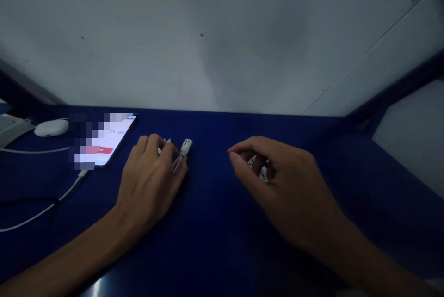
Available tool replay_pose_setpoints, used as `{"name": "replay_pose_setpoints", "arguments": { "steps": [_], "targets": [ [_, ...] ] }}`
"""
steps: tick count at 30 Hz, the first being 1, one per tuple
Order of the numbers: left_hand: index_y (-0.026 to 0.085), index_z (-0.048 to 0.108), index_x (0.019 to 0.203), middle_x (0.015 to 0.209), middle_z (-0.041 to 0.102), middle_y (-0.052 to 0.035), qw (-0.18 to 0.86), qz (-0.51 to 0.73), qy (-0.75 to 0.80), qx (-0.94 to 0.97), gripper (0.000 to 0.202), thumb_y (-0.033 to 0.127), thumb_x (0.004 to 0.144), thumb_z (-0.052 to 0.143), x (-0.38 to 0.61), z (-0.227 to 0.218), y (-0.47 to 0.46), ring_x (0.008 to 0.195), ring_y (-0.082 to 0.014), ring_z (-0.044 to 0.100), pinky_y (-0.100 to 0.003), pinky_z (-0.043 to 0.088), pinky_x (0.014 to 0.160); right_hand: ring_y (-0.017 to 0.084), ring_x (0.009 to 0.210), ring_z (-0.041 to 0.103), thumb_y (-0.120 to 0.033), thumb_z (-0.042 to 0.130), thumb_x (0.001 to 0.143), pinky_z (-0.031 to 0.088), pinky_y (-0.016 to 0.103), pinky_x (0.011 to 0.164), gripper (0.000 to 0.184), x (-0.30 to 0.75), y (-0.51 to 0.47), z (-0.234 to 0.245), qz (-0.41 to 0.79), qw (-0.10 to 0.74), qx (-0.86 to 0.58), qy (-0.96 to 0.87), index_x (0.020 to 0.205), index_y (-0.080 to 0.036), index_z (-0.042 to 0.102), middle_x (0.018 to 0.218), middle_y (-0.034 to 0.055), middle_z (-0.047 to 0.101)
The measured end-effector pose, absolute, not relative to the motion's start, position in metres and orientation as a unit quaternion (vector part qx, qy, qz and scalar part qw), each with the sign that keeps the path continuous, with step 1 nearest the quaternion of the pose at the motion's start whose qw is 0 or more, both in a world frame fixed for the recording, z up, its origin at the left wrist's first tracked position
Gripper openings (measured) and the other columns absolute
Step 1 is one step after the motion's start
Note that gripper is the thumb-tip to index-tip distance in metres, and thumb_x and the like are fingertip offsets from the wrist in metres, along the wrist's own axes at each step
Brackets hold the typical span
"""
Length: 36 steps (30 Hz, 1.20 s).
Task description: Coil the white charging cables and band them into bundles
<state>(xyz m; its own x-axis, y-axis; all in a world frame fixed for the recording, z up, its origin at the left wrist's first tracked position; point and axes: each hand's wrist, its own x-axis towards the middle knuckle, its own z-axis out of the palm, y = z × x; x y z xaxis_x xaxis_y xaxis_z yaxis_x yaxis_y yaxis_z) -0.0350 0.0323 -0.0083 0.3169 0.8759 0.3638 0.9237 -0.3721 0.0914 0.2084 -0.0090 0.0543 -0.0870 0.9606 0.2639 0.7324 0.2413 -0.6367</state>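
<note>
Both hands rest low on the dark blue worktop (215, 223). The left hand (152, 181) lies palm down with its fingers curled over a bundled white cable (182, 154), pinching the bundle against the surface; a loop end pokes out just past the fingertips. The right hand (277, 181) is half closed, thumb and forefinger drawn toward each other, and a small white thing (261, 167) shows under the curled fingers (too hidden to say what it is, or whether it is gripped or merely covered).

As a judgement: the bundle looks loosely coiled, so any slackening of the left fingers could let the loops spring apart and tangle. The light is poor, which would make thin white strands easy to miss or mis-pinch. A sideways sweep of the left forearm might also snag the charging cable (52, 204) trailing across the worktop beside it and tug the phone.

Farther left, well apart from the right hand but near the left one, a phone (111, 142) lies face up with its screen lit, the charging cable plugged into its near end. Beyond it sits a white earbud case (51, 127), and at the far left edge a grey device (10, 128), only partly in view. Nothing lies between the two hands. A pale wall (222, 33) closes off the back of the worktop.
</note>
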Motion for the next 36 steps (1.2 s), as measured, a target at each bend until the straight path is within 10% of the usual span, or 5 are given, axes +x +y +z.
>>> {"name": "replay_pose_setpoints", "arguments": {
  "steps": [9,36],
  "targets": [
    [0.023,0.085,0.114,0.095,0.076,-0.0027,-0.528,-0.372,-0.457,-0.612,0.030,0.049,0.113,0.070,-0.022,0.010,0.022,0.090,-0.0221,0.068,-0.035,0.052,0.082,0.017,0.066,0.070,-0.036,0.070,0.109,0.054,0.033,0.060,0.018,0.190,0.009,0.030,0.351,0.348,-0.555,-0.669,0.117,-0.023,0.081,0.083,-0.0001,0.079],
    [0.033,0.092,0.127,0.118,0.090,-0.0011,-0.614,-0.428,-0.410,-0.521,0.025,0.030,0.102,0.091,-0.008,-0.008,0.027,0.105,-0.0163,0.083,-0.020,0.063,0.097,0.013,0.074,0.068,-0.018,0.085,0.103,0.057,0.028,0.067,0.008,0.203,0.010,-0.007,0.340,0.456,-0.478,-0.670,0.108,-0.022,0.081,0.090,-0.0024,0.076]
  ]
}}
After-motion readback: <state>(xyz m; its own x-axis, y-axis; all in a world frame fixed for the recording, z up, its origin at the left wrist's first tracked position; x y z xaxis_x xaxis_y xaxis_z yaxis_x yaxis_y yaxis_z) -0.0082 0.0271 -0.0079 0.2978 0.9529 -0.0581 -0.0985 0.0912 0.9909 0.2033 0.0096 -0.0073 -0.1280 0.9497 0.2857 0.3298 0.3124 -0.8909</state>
